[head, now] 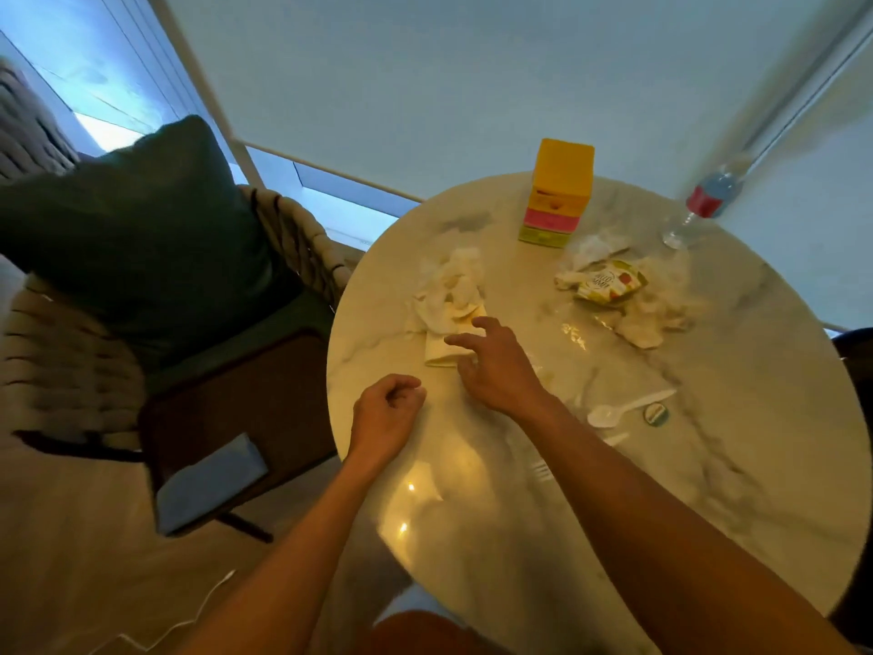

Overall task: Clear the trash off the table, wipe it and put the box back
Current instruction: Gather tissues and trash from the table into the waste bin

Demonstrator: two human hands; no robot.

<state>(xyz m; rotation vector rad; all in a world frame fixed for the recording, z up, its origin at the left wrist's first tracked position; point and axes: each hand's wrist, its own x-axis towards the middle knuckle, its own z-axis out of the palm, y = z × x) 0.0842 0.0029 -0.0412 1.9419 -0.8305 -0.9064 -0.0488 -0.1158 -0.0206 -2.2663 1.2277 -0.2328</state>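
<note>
A round marble table (pixel 708 465) carries scattered trash. Crumpled white napkins (pixel 449 286) lie at its left, with a folded paper piece (pixel 441 349) just below them. My right hand (pixel 496 366) reaches over that paper, fingers spread and touching it. My left hand (pixel 385 413) hovers at the table's left edge, fingers loosely curled, holding nothing. A second heap of tissues (pixel 647 314) holds a crushed green-and-white packet (pixel 609 281). A yellow, pink and green box (pixel 560 191) stands at the far side. A white plastic spoon (pixel 623 411) and a small round lid (pixel 655 412) lie at the right.
A clear water bottle (pixel 704 200) with a red label stands at the far right edge. A plastic fork (pixel 543 470) lies near my right forearm. A woven chair (pixel 293 238) with a dark green cushion (pixel 141 229) sits close to the table's left.
</note>
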